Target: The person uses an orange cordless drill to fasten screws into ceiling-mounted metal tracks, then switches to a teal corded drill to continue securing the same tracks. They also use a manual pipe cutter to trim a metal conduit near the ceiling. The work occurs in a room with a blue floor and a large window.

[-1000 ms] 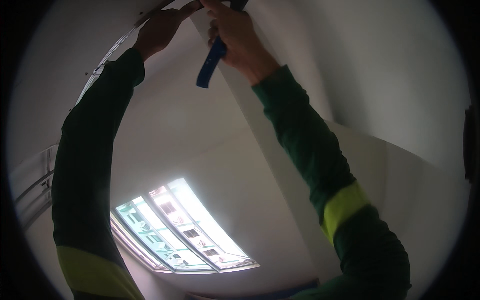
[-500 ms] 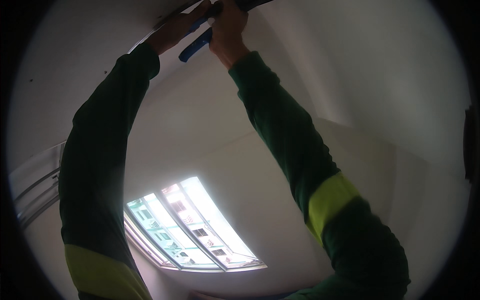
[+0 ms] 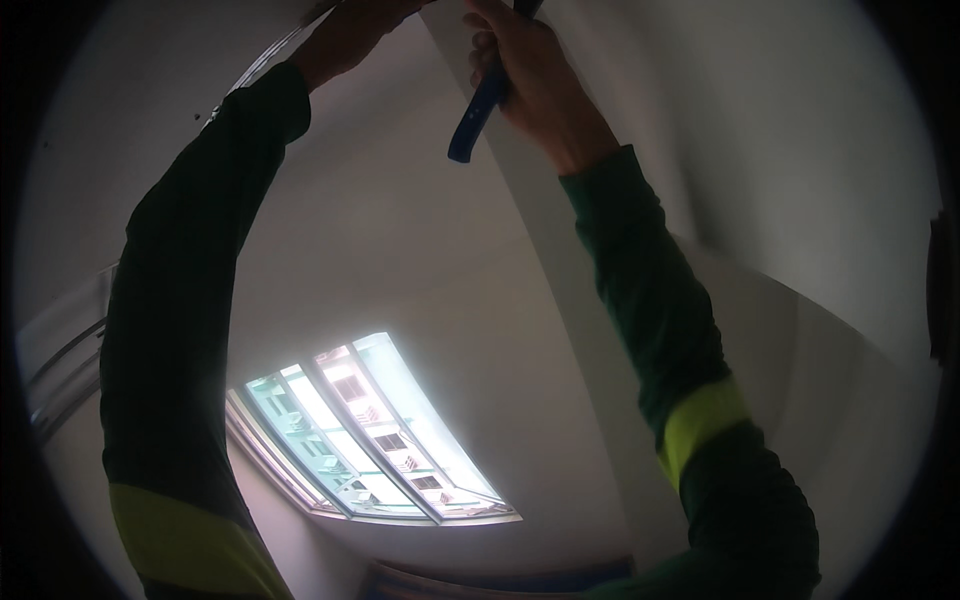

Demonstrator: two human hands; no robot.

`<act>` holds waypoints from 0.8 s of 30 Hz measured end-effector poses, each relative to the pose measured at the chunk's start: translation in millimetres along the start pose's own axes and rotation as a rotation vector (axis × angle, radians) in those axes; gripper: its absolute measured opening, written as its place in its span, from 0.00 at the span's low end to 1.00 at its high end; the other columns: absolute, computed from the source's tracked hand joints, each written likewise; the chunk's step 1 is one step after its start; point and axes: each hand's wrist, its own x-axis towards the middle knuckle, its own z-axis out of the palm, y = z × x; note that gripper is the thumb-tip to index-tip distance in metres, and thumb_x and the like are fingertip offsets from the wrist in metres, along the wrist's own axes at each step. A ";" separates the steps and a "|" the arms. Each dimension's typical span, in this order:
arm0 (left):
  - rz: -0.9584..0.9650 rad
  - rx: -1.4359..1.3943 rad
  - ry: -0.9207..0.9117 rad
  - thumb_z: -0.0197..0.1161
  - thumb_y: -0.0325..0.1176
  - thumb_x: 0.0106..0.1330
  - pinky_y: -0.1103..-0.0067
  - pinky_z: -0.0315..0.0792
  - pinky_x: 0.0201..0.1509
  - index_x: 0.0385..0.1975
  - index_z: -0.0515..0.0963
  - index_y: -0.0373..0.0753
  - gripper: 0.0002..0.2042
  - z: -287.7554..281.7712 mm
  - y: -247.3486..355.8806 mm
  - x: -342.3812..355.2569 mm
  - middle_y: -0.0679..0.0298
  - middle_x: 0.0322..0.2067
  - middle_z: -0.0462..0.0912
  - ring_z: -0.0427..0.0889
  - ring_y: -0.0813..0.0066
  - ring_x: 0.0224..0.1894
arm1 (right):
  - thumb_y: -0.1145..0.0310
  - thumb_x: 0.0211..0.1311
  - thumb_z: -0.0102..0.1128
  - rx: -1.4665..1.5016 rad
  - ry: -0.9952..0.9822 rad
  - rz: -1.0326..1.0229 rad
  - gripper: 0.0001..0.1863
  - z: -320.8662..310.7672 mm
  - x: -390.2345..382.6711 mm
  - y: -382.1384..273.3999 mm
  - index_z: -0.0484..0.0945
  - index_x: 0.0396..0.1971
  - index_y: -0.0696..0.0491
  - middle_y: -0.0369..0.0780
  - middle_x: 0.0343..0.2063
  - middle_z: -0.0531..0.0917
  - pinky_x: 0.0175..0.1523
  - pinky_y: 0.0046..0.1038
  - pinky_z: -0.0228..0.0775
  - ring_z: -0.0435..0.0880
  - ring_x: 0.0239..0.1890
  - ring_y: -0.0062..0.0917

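Both my arms, in dark green sleeves with yellow-green bands, reach up to the top of the view. My right hand (image 3: 545, 90) is closed around a tool with a blue handle (image 3: 474, 122). The handle's curved end hangs below the fist, and the tool's dark upper part runs out of view, so its kind is hidden. My left hand (image 3: 350, 40) is raised to the left of it, beside a thin metal strip (image 3: 265, 55) along the white surface. The upper edge cuts off the left fingers, so what they touch is not visible.
Pale walls and ceiling surround me. A bright barred window (image 3: 385, 440) lies low and left of centre, with a building outside. More metal window framing (image 3: 70, 365) shows at the far left. A dark blue and brown edge (image 3: 490, 582) crosses the bottom.
My right hand has moved right and slightly down with the blue-handled tool, away from my left hand. The tool now hangs more steeply. My left hand has shifted slightly left.
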 end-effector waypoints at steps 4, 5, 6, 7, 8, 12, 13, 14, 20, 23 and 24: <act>0.134 -0.193 0.023 0.52 0.70 0.77 0.67 0.69 0.72 0.71 0.76 0.36 0.41 14.7 -2.8 8.1 0.47 0.65 0.81 0.77 0.61 0.66 | 0.43 0.64 0.78 0.051 0.074 -0.173 0.24 25.8 19.2 -5.6 0.82 0.30 0.49 0.27 0.21 0.72 0.26 0.24 0.61 0.69 0.21 0.16; 0.089 -0.118 0.022 0.52 0.70 0.77 0.67 0.69 0.72 0.71 0.76 0.36 0.41 -4.6 3.8 -5.7 0.46 0.65 0.80 0.77 0.60 0.66 | 0.43 0.66 0.77 0.184 0.067 -0.192 0.23 52.9 18.6 -7.4 0.82 0.30 0.48 0.27 0.21 0.72 0.29 0.25 0.64 0.70 0.22 0.16; 0.082 -0.112 0.022 0.52 0.70 0.77 0.67 0.69 0.72 0.70 0.77 0.37 0.41 -5.5 6.5 -3.2 0.46 0.65 0.80 0.76 0.59 0.67 | 0.44 0.67 0.76 0.240 0.083 -0.237 0.22 57.2 26.6 -4.5 0.82 0.30 0.48 0.28 0.21 0.73 0.32 0.26 0.66 0.71 0.24 0.16; 0.079 -0.110 0.020 0.52 0.70 0.77 0.66 0.69 0.72 0.70 0.77 0.37 0.40 -5.1 7.6 0.4 0.46 0.65 0.79 0.76 0.59 0.67 | 0.44 0.68 0.75 0.233 0.035 -0.245 0.21 55.2 30.2 -0.8 0.82 0.30 0.47 0.28 0.22 0.74 0.35 0.28 0.67 0.72 0.26 0.16; 0.072 -0.105 0.022 0.52 0.70 0.77 0.66 0.69 0.72 0.70 0.78 0.38 0.40 -6.3 4.9 2.6 0.46 0.65 0.79 0.75 0.58 0.68 | 0.44 0.69 0.73 0.237 -0.020 -0.247 0.21 50.0 37.4 5.8 0.82 0.30 0.46 0.29 0.23 0.75 0.38 0.30 0.68 0.73 0.28 0.16; 0.095 -0.096 0.019 0.53 0.70 0.77 0.65 0.70 0.72 0.68 0.80 0.40 0.38 -5.5 6.7 9.8 0.45 0.66 0.78 0.74 0.55 0.70 | 0.50 0.74 0.67 0.313 -0.115 -0.313 0.18 47.7 43.9 10.5 0.81 0.27 0.45 0.30 0.26 0.80 0.44 0.32 0.67 0.75 0.30 0.19; 0.093 -0.073 0.010 0.53 0.70 0.77 0.64 0.70 0.72 0.68 0.80 0.41 0.38 -9.3 7.9 11.2 0.44 0.67 0.77 0.74 0.54 0.70 | 0.52 0.74 0.67 0.359 -0.107 -0.322 0.17 53.2 44.4 9.5 0.80 0.26 0.45 0.30 0.26 0.80 0.45 0.31 0.67 0.75 0.30 0.20; 0.090 -0.041 0.006 0.53 0.70 0.76 0.64 0.70 0.72 0.67 0.80 0.41 0.38 -12.0 5.4 8.4 0.44 0.67 0.77 0.73 0.53 0.71 | 0.58 0.74 0.65 0.357 -0.040 -0.274 0.15 58.6 35.0 6.3 0.79 0.26 0.46 0.31 0.26 0.80 0.44 0.32 0.68 0.76 0.30 0.22; 0.053 -0.059 -0.013 0.56 0.67 0.77 0.71 0.76 0.61 0.58 0.84 0.39 0.34 -15.7 51.6 5.2 0.56 0.52 0.86 0.83 0.68 0.53 | 0.62 0.72 0.64 0.589 0.163 -0.489 0.13 82.9 77.2 -17.7 0.74 0.29 0.50 0.30 0.23 0.70 0.36 0.32 0.67 0.72 0.28 0.21; 0.247 -0.045 -0.058 0.57 0.66 0.77 0.74 0.76 0.58 0.55 0.85 0.38 0.32 -20.1 38.3 0.3 0.59 0.47 0.88 0.83 0.73 0.49 | 0.65 0.71 0.64 0.678 0.133 -0.504 0.12 87.6 101.4 -4.4 0.72 0.29 0.50 0.31 0.21 0.69 0.30 0.33 0.65 0.70 0.23 0.22; 0.340 -0.053 0.020 0.57 0.65 0.77 0.74 0.76 0.60 0.55 0.85 0.38 0.32 -13.8 34.7 -7.1 0.57 0.48 0.88 0.83 0.71 0.51 | 0.65 0.71 0.65 0.689 0.116 -0.531 0.13 89.9 104.8 0.9 0.71 0.28 0.50 0.31 0.21 0.69 0.30 0.33 0.65 0.69 0.22 0.22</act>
